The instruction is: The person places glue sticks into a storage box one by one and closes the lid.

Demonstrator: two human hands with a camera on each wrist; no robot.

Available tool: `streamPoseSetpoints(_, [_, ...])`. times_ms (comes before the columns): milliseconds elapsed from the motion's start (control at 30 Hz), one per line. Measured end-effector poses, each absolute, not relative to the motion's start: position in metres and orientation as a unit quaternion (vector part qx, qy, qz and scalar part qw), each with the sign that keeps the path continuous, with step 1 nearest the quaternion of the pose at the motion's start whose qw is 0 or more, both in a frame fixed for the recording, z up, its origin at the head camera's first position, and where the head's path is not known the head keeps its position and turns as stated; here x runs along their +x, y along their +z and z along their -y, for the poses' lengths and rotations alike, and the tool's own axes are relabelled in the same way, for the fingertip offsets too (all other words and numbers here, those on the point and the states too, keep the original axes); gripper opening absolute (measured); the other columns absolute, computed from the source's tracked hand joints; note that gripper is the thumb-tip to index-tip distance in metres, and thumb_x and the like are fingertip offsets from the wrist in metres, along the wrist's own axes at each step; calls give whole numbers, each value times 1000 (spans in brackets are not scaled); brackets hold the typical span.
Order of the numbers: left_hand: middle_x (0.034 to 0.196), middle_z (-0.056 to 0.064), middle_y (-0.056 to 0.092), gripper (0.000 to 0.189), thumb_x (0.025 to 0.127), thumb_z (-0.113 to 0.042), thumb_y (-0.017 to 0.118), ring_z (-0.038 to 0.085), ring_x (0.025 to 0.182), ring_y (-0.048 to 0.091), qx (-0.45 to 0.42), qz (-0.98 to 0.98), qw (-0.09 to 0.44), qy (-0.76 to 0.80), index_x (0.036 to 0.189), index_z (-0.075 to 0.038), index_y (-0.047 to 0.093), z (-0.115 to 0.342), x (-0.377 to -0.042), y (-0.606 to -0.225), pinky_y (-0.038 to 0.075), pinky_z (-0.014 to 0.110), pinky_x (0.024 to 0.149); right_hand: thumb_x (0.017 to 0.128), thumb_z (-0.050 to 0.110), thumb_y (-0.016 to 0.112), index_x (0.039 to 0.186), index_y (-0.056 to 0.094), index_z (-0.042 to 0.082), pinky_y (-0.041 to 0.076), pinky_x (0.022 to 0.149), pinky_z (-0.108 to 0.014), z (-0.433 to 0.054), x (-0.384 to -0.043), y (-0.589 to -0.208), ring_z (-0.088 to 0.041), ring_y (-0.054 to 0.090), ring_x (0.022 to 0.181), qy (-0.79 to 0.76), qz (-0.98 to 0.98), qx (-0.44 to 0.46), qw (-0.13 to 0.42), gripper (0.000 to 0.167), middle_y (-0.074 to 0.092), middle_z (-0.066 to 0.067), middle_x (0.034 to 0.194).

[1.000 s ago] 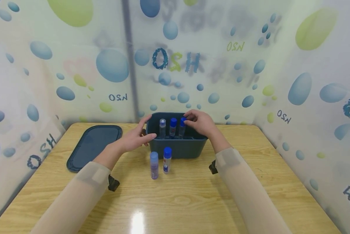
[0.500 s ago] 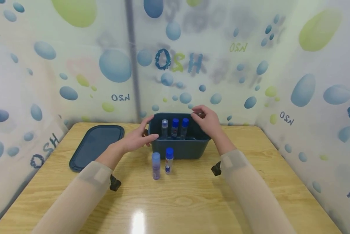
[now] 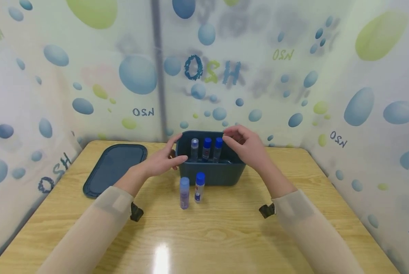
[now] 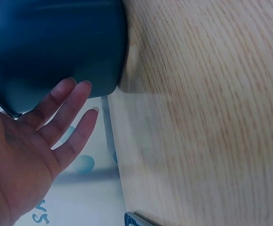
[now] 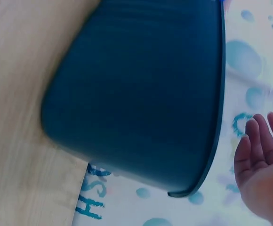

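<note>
A dark blue bin (image 3: 211, 174) stands on the table near the back wall. My left hand (image 3: 160, 161) is spread at its left end, thumb on the front corner and index finger along the rim; the other fingers (image 4: 70, 110) lie against or near its outer wall. Over the bin's right part hangs my right hand (image 3: 249, 146), fingers loosely bent, holding nothing. Inside stand a clear-capped tube (image 3: 194, 150) and two blue-capped tubes, one labelled (image 3: 206, 148), one clear (image 3: 217, 150). In front stand a purplish tube (image 3: 184, 194) and a white, blue-capped tube (image 3: 199, 188).
A dark blue lid or tray (image 3: 117, 169) lies flat on the wooden table (image 3: 218, 236), left of the bin. Printed curtains with coloured ovals (image 3: 137, 74) enclose the table's back and sides.
My right hand has let go of the clear blue-capped tube, which stays standing in the bin, and has moved slightly right. My left hand keeps its place at the bin.
</note>
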State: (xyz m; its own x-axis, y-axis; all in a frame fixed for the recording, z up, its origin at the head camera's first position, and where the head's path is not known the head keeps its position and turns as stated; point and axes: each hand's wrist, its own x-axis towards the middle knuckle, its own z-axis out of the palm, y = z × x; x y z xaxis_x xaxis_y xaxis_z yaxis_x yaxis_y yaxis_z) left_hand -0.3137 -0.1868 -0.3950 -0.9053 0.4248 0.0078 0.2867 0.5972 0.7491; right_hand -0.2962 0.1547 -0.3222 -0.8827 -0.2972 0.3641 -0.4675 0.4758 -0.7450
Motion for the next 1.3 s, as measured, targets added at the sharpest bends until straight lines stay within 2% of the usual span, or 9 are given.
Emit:
streamPoseSetpoints(167, [105, 14, 73, 96, 107, -64, 61, 33, 100, 75, 198, -890, 87, 401, 176, -42, -2, 187, -313, -395, 55, 42, 88, 110, 32, 71, 132, 75, 19, 57, 79, -32, -152, -270, -328, -22, 68, 92, 451, 857, 243, 63, 26, 78, -1, 117])
streamPoseSetpoints(267, [106, 15, 72, 96, 107, -64, 61, 34, 101, 75, 197, -890, 88, 403, 176, -42, -3, 188, -313, -395, 55, 42, 88, 109, 30, 72, 130, 75, 20, 58, 78, -31, -150, -259, -333, -21, 68, 91, 446, 856, 257, 52, 23, 77, 1, 115])
streamPoseSetpoints(500, [108, 16, 72, 96, 107, -65, 60, 34, 102, 75, 193, -891, 86, 402, 176, -42, -3, 188, -313, -395, 57, 45, 92, 107, 27, 74, 132, 75, 18, 59, 82, -31, -140, -241, -341, -18, 69, 94, 432, 850, 300, 3, 27, 76, -1, 126])
streamPoseSetpoints(667, [109, 16, 72, 96, 107, -66, 60, 34, 102, 75, 189, -892, 86, 402, 176, -44, -3, 187, -313, -395, 57, 47, 94, 106, 22, 75, 136, 74, 12, 59, 80, -29, -133, -237, -349, -19, 68, 93, 429, 841, 326, -31, 32, 75, -6, 132])
streamPoseSetpoints(900, [111, 16, 72, 96, 106, -66, 60, 32, 102, 75, 190, -892, 87, 401, 176, -44, -2, 185, -312, -395, 57, 47, 93, 105, 25, 78, 142, 72, 13, 60, 81, -27, -126, -239, -365, -15, 69, 93, 412, 844, 338, -52, 40, 75, -5, 137])
streamPoseSetpoints(1300, [112, 17, 71, 96, 107, -65, 60, 30, 100, 75, 190, -893, 86, 399, 176, -43, -2, 185, -312, -395, 58, 47, 93, 104, 19, 78, 145, 66, 15, 60, 83, -25, -117, -239, -383, -10, 68, 85, 411, 843, 342, -60, 43, 72, -6, 132])
